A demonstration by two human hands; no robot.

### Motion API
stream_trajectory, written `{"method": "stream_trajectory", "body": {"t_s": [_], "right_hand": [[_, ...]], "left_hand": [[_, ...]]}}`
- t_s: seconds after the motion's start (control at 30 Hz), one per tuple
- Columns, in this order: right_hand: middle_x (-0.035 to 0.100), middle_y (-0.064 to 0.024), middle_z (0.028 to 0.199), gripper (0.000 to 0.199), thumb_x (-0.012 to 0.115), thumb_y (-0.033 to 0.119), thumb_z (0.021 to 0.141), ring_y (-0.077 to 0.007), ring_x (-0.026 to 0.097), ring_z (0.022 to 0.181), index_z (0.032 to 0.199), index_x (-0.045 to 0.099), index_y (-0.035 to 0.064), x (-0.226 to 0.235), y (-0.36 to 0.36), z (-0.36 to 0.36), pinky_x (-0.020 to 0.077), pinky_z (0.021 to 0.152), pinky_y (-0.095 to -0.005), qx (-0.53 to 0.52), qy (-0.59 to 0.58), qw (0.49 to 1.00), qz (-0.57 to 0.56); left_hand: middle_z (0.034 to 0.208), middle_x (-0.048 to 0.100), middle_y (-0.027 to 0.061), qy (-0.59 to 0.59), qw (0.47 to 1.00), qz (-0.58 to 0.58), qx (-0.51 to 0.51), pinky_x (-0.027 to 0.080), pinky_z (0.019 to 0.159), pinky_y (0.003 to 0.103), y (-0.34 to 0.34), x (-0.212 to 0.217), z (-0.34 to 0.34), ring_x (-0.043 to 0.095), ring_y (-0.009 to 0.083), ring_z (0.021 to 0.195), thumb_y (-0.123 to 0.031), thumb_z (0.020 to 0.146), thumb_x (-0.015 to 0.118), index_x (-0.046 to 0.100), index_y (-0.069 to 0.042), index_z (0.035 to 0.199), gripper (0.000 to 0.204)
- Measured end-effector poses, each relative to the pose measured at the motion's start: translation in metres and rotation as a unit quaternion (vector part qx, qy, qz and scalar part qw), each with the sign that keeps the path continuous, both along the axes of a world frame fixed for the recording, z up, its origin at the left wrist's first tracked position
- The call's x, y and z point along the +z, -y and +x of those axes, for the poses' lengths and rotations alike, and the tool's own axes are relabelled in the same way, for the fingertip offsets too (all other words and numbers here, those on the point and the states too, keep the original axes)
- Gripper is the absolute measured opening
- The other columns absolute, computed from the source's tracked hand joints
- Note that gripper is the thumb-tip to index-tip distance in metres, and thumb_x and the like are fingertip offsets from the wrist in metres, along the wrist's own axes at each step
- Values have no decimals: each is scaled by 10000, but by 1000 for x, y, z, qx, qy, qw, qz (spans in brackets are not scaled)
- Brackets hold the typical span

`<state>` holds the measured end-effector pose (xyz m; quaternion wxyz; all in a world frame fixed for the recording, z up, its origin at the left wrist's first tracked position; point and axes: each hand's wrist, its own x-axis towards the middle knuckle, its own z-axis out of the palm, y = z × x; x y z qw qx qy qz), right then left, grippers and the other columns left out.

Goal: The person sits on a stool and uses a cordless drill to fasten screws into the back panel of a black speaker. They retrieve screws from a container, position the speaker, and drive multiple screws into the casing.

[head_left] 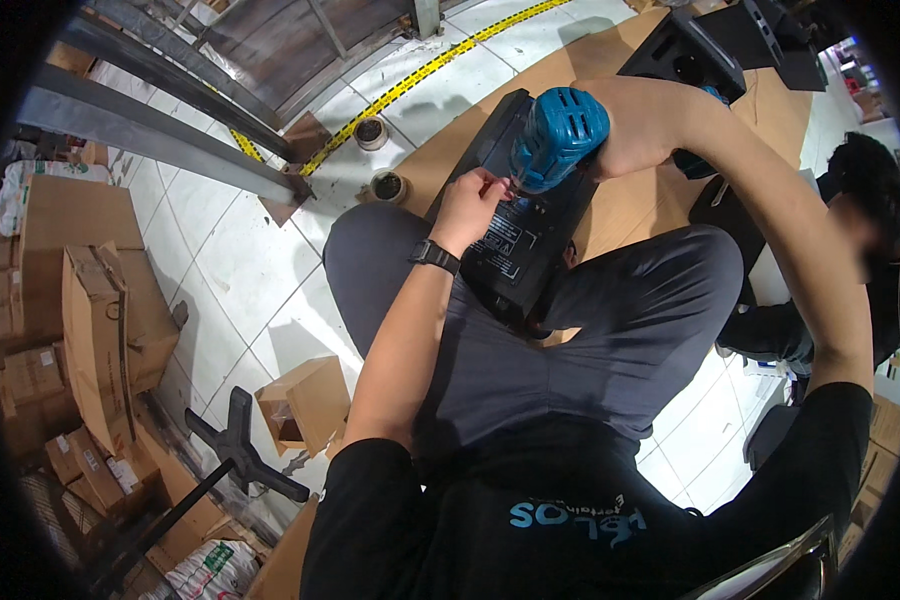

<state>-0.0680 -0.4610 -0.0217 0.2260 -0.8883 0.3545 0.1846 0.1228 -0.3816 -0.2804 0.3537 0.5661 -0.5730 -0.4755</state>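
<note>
right hand point(642, 125) gripping blue drill point(558, 137); left hand point(473, 205) steadying bit

Blue drill point(558, 135) on black panel point(515, 240)

The drill point(558, 135) is bright blue with darker vents, set against a black panel point(515, 235) that carries a grey-white label. The trousers point(590, 330) are slate grey, the watch strap point(435, 256) black, and the shirt point(560, 510) black with light-blue lettering. The floor point(250, 270) is white tile with dark joints, crossed by yellow-and-black striped tape point(410, 80), beside tan cardboard boxes point(100, 300).
</note>
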Motion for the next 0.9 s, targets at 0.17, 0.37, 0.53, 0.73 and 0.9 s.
{"method": "stream_trajectory", "body": {"t_s": [0.17, 0.37, 0.53, 0.73, 0.9], "right_hand": [[733, -156, 738, 289, 754, 197, 672, -265, 731, 646, 890, 734, 9, -5, 7, 0, 571, 545, -354, 4, -26, 1000, -12], [743, -162, 782, 305, 763, 179, 654, -280, 724, 653, 904, 741, 6, -2, 9, -6, 573, 577, -365, -12, 7, 1000, -2], [737, -192, 845, 369, 798, 175, 639, -344, 720, 764, 955, 721, 1, 5, 4, -6, 577, 682, -406, 21, 30, 999, -8], [719, -201, 897, 411, 860, 212, 646, -388, 706, 879, 947, 682, -5, 7, 1, 4, 565, 798, -446, -8, -48, 999, -10], [709, -215, 941, 513, 876, 239, 625, -398, 699, 929, 1006, 655, -25, 7, 0, 5, 565, 808, -441, -15, -46, 999, -24]], "left_hand": [[944, 770, 143, 53, 998, -9, -26, 549, 836, 371, 1, -3, -5, 745, 281, 928, -194, 981, 626, 698, 14, 994, 220], [993, 773, 127, 62, 997, 2, -46, 542, 871, 347, 9, -1, -4, 745, 228, 969, -181, 1005, 608, 679, 23, 1059, 222], [1015, 776, 125, 60, 997, 13, -46, 544, 877, 356, 10, -7, -5, 746, 230, 974, -181, 1004, 609, 687, 17, 1087, 228], [930, 772, 148, 57, 998, -25, -27, 556, 843, 399, 10, -12, -4, 740, 323, 942, -233, 979, 626, 719, 5, 977, 256], [931, 776, 140, 43, 999, -1, -11, 553, 849, 403, 12, -14, -2, 738, 324, 944, -272, 991, 620, 713, 14, 1001, 302]]}}
